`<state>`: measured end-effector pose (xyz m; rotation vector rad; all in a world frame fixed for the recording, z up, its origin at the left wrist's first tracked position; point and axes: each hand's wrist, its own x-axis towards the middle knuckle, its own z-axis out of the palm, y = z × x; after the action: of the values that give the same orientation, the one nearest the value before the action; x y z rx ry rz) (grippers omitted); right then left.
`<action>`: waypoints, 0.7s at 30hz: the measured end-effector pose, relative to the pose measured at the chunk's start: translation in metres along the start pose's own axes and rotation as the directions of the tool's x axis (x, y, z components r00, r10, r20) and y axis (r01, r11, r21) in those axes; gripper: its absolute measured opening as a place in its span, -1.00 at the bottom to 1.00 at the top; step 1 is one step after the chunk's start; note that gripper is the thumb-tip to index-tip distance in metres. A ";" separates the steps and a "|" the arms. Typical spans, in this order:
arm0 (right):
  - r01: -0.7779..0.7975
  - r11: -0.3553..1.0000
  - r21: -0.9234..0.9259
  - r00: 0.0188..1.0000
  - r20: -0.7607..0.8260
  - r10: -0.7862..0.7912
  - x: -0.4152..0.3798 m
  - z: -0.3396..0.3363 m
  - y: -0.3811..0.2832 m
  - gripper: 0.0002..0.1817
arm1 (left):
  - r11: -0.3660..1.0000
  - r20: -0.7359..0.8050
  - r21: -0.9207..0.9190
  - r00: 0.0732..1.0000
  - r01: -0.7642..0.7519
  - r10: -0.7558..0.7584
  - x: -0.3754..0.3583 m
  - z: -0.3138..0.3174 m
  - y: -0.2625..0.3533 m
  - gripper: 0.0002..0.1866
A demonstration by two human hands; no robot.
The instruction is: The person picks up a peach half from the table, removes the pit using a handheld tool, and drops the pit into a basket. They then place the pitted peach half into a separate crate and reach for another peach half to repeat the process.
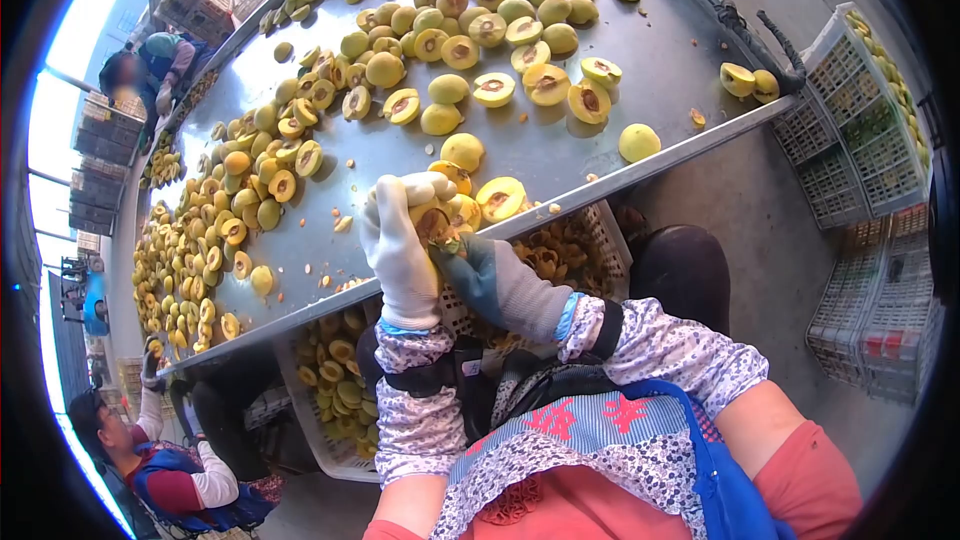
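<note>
Over the table's front edge, my left hand (403, 250) wears a white glove and is closed around an apricot half (432, 222) whose brown middle faces the other hand. My right hand (505, 285), in a grey and blue-green glove, presses its closed fingers against that fruit; whatever they pinch is hidden. Just beyond the hands lie a whole yellow apricot (463, 151) and a cut half (501, 198) with its flesh showing. Many more halved yellow-green apricots (385, 70) spread across the metal table (545, 155).
Below the edge stand a crate of brown scraps (612, 245) and a crate of apricot halves (360, 468). White crates (850, 120) are stacked at the right. One person (190, 470) sits at the left; another person (165, 65) works across the table.
</note>
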<state>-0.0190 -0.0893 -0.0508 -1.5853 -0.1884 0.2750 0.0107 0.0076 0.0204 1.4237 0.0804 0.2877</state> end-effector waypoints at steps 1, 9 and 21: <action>0.007 0.998 0.054 0.999 0.032 -0.009 0.000 0.001 0.001 -0.62 | 0.999 0.028 0.046 1.000 0.004 -0.006 0.000 -0.002 -0.001 -0.64; -0.115 0.988 0.106 0.989 0.110 0.103 0.001 -0.002 -0.002 -0.55 | 0.998 -0.111 -0.027 0.993 -0.053 0.050 -0.004 0.017 -0.006 -0.63; -0.035 0.967 0.251 0.950 0.309 -0.046 -0.003 -0.032 -0.043 -0.61 | 0.996 0.240 -0.070 0.970 0.057 -0.039 0.012 -0.014 -0.012 -0.58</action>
<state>-0.0107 -0.1195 -0.0070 -1.2801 -0.3878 0.5267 0.0206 0.0223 0.0084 1.3683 -0.0920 0.0769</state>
